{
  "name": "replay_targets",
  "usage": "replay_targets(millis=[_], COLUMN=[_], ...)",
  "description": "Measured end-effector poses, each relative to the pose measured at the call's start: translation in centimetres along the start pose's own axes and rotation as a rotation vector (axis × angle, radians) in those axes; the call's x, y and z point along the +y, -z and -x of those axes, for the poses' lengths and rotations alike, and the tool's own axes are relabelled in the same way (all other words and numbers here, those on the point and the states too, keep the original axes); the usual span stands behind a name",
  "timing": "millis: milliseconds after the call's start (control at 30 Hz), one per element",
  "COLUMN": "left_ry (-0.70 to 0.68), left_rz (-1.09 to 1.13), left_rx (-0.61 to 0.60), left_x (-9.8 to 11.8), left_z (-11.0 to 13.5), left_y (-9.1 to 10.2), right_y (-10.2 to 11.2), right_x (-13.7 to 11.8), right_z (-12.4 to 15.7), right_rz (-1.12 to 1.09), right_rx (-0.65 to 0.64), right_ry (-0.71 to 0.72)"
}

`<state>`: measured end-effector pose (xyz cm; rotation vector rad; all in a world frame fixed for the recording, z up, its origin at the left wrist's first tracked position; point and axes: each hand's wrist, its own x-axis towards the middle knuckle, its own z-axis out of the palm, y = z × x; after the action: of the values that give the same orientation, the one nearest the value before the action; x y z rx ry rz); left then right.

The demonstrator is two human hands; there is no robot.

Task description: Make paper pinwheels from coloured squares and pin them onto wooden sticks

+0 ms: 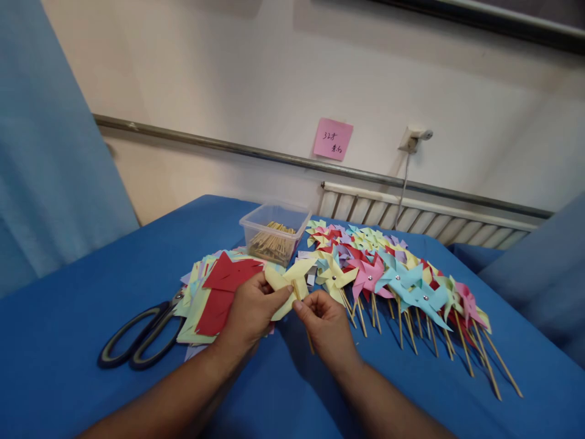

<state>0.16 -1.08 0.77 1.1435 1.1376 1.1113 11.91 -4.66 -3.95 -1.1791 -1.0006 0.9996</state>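
A pale yellow paper pinwheel is up off the table in front of me, its folded blades partly covered by my fingers. My left hand grips it from the left, thumb pressed on the paper near the centre. With thumb and fingertips, my right hand pinches the thin wooden stick close to the pinwheel's middle. The stick's lower end pokes out below the fingers. Any pin at the joint is hidden. Beside my left hand lies a pile of cut paper sheets, with red sheets on top.
Black-handled scissors lie left of the paper, blades under it. A clear plastic box of wooden sticks stands behind. Many finished pinwheels lie in rows at the right on the blue-covered table. A radiator lines the wall.
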Motion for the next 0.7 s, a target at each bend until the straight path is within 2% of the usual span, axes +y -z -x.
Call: replay_targets(millis=[700], left_ry=[0.003], left_rz=[0.004], left_rx=[0.018], left_x=[0.19], left_z=[0.06], left_y=[-0.04], right_y=[-0.35], right_x=[-0.08], right_z=[-0.06], right_rz=[-0.08], right_rx=[-0.018], right_ry=[-0.06])
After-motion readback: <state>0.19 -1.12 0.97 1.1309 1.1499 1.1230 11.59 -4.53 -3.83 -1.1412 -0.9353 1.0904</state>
